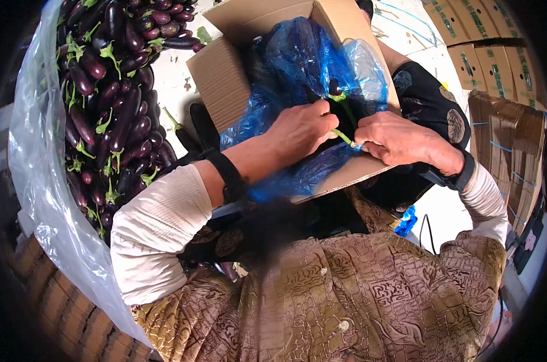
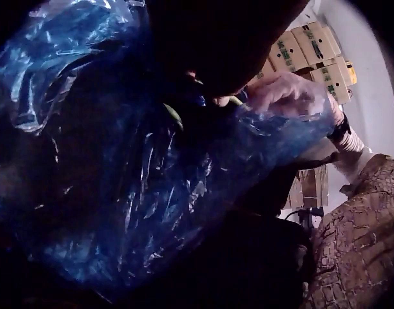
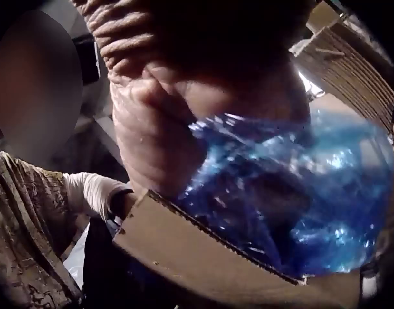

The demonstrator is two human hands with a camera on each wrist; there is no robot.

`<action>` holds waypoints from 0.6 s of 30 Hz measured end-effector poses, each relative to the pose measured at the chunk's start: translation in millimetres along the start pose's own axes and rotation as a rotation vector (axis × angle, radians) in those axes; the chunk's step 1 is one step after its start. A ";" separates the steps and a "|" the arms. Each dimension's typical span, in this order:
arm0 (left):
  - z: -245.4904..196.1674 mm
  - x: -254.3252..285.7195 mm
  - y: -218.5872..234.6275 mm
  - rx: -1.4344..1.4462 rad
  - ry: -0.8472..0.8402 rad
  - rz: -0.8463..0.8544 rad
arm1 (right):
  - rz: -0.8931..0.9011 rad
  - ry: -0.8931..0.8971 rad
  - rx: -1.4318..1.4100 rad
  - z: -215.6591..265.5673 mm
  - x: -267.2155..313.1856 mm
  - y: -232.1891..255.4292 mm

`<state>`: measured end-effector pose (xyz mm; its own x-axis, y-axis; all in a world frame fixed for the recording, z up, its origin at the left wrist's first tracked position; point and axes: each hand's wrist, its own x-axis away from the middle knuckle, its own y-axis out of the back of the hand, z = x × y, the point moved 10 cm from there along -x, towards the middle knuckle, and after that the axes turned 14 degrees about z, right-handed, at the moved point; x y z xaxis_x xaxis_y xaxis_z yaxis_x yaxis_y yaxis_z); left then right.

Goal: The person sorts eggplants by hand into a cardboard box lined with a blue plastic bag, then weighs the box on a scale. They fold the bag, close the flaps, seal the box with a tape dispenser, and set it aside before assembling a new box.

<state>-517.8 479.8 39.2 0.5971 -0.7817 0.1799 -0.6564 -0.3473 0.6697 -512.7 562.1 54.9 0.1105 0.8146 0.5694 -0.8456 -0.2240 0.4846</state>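
Note:
A blue plastic bag point(image 1: 294, 51) lines an open cardboard box point(image 1: 222, 75) and holds dark eggplants. My left hand point(image 1: 303, 128) is over the bag's middle, fingers curled, pinching a green eggplant stem point(image 1: 344, 137). The stem's pale cut end points at the fingertips of my right hand point(image 1: 400, 140). That hand curls at the box's right side and grips the edge of the bag, whose film gathers against the fingers in the right wrist view. Another green stem point(image 1: 341, 98) with its cap shows just beyond the left knuckles. In the left wrist view the left hand is mostly dark.
A heap of eggplants point(image 1: 123, 114) lies at the left on clear plastic sheeting point(image 1: 38, 151). One dark eggplant point(image 1: 202, 123) rests against the box's left side. Printed cartons point(image 1: 493, 66) and flattened cardboard point(image 1: 505, 151) are stacked at the right.

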 end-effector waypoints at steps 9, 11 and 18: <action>1.1 -3.9 -16.5 -0.116 0.019 0.053 | -0.037 -0.026 -0.066 40.7 38.1 28.1; 10.6 -6.5 -35.2 -0.218 -0.020 0.064 | -0.170 0.028 -0.019 30.1 31.1 35.8; 55.4 -16.4 -17.9 0.544 0.190 0.355 | -0.488 -0.191 0.231 -25.5 -21.9 59.2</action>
<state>-541.4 470.2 -15.6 0.3409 -0.8090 0.4789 -0.9365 -0.3366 0.0980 -578.5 544.6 54.2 0.5700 0.7466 0.3429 -0.5396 0.0254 0.8416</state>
